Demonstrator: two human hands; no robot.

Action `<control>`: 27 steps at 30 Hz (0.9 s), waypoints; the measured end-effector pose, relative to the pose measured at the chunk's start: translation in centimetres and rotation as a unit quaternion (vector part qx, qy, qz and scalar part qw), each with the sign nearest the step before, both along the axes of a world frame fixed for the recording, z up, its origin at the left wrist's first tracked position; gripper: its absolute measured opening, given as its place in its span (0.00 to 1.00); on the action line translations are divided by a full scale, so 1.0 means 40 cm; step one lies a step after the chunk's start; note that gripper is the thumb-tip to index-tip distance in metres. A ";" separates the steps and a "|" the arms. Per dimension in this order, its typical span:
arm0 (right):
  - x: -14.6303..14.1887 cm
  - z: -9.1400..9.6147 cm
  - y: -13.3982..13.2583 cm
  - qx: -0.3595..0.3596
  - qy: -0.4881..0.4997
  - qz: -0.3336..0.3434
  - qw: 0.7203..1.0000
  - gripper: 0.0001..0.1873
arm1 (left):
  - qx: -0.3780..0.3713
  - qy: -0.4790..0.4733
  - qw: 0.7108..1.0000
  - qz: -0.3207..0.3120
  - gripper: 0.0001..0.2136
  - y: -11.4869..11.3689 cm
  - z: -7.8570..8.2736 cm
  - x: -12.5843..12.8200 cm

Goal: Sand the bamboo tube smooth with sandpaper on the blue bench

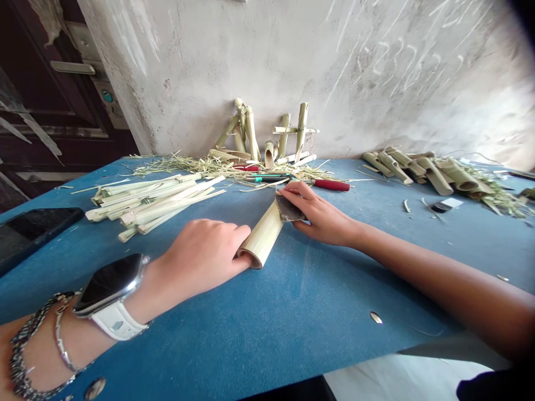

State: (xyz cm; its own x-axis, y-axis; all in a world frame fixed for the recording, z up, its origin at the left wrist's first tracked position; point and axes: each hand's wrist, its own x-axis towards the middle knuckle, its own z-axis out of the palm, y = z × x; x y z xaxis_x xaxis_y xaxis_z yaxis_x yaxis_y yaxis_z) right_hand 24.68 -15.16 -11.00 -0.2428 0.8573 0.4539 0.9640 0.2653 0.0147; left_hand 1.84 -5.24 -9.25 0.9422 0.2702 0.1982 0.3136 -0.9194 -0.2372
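My left hand (209,250) grips the near end of a split bamboo piece (266,234), its thumb tucked into the hollow end and fingers along the outer side. The bamboo slants away from me over the blue table, curved face up. In my right hand (317,214) is a dark, flat piece of sandpaper (289,209), held between thumb and fingers and pressed against the far right side of the bamboo. Behind that hand lies a tool with a red handle (332,185), partly among shavings. The far tip of the bamboo is partly hidden by the sandpaper and fingers.
Pale bamboo strips (154,203) lie in a pile at left, near a black phone (37,231). Shavings (188,164) and upright bamboo pieces (251,133) stand along the wall. More bamboo sections (430,172) are heaped at right beside a small black-and-white object (447,205).
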 end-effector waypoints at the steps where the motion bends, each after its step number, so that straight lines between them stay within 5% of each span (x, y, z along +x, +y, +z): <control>1: 0.000 0.000 0.000 0.000 0.000 0.000 1.000 0.31 | -0.001 0.001 1.000 0.002 0.12 0.000 0.001 -0.001; 27: -0.001 0.001 0.000 -0.004 -0.003 -0.003 1.000 0.32 | 0.002 0.004 1.000 0.003 0.12 -0.002 0.003 -0.001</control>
